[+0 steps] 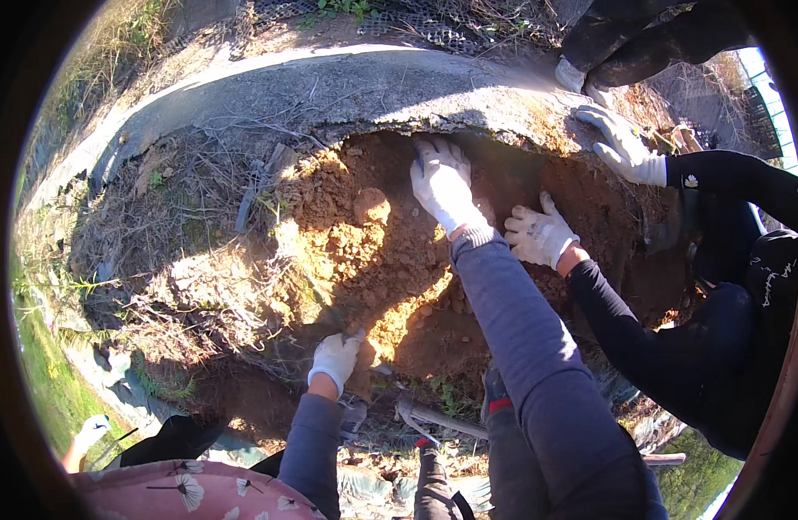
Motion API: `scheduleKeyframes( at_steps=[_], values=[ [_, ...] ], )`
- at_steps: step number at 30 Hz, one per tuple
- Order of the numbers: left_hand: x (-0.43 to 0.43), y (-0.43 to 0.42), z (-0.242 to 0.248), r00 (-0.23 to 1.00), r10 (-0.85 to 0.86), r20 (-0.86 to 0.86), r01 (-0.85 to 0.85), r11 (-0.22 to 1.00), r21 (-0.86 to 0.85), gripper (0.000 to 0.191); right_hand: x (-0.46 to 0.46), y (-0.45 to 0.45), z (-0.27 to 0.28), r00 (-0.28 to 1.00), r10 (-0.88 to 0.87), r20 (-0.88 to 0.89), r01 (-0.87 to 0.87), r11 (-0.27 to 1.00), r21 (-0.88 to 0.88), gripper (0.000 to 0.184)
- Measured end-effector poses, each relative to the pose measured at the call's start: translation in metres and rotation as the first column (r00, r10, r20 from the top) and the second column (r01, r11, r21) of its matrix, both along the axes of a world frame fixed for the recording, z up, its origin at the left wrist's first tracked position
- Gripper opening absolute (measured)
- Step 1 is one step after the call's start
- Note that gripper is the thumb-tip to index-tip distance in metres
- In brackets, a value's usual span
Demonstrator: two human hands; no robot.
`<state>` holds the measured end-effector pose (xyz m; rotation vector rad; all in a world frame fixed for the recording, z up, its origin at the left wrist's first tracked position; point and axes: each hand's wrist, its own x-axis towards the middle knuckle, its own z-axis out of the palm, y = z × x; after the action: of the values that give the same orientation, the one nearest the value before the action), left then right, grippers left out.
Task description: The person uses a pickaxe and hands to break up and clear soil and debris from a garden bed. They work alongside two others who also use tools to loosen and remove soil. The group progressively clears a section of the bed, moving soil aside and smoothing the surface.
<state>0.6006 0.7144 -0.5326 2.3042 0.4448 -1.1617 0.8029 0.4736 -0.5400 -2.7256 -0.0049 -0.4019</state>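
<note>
My right hand [443,185], in a white work glove, reaches palm down onto loose reddish-brown soil [399,260]. Its fingertips lie in shade just below the broken edge of a grey concrete slab [399,81]. Nearer to me, my left hand [336,361], gloved too, is at the lower rim of the dug hollow. Its fingers curl against the dirt beside a brown lump [365,357]; whether it grips anything cannot be told. A round clod [371,205] rests in the soil left of my right hand.
At the right, a co-worker in black sleeves has one gloved hand [542,235] on the soil and another [623,146] by the slab's edge. Someone's dark-trousered legs [633,39] stand at top right. Dry grass [197,292] covers the left bank. A pale stick or handle [447,421] lies below.
</note>
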Motion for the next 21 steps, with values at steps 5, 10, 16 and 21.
scheduleKeyframes(
  at_steps=[5,10,16,21],
  values=[
    [-0.007,0.005,-0.019,0.999,0.019,0.026,-0.019,1.000,-0.007,0.057,-0.035,0.003,-0.022,0.969,0.102,-0.225,-0.078,0.991,0.109,0.023],
    [-0.015,0.001,-0.020,0.988,0.079,0.134,-0.077,0.997,-0.021,0.061,-0.086,0.000,0.021,0.725,0.139,-0.675,-0.159,0.987,0.032,0.040],
    [-0.067,-0.008,0.022,0.919,0.215,0.331,-0.164,0.970,-0.177,0.067,-0.181,-0.022,0.102,0.815,0.209,-0.540,-0.179,0.978,0.109,0.047],
    [-0.172,0.042,0.048,0.781,0.564,0.267,-0.422,0.792,-0.441,0.050,-0.251,-0.063,0.187,0.781,0.130,-0.612,0.069,0.954,0.290,0.028]
  ],
)
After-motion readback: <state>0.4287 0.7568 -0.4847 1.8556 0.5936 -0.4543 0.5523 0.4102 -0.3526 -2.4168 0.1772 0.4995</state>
